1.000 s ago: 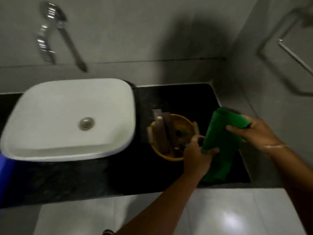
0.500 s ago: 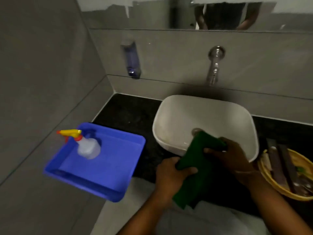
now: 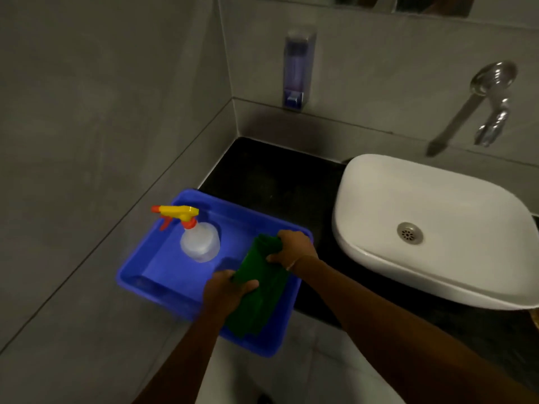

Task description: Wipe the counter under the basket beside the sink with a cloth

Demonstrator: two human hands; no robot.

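Grey tiled walls (image 3: 102, 112) meet in a corner behind a black counter (image 3: 271, 182). On the counter's right part stands a white basin sink (image 3: 431, 228) with a metal drain (image 3: 409, 233) in its bowl, and a chrome tap (image 3: 493, 103) juts from the wall above it. A soap dispenser (image 3: 299, 67) is fixed to the wall nearer the corner. At the far right edge, a sliver of yellow below the sink's rim may be the basket (image 3: 536, 316), though too little shows to be sure.

A blue tray (image 3: 163, 275) sits at the counter's left end, its near corner overhanging the front edge. Upright inside it, toward the left wall, is a clear spray bottle (image 3: 200, 242) with a yellow and orange trigger head.

Both bare forearms reach in from the bottom of the view and converge over the tray's right half. Between them hangs the green cloth (image 3: 256, 295), folded into a long strip that drapes down across the tray's near wall. The right hand (image 3: 293, 247) is knuckles-up, its fingers closed around the cloth's upper end just inside the tray's right rim; a thin band shows at the wrist. The left hand (image 3: 226, 293), lower and nearer the camera, clasps the cloth's left edge, its thumb laid across the fabric's front.
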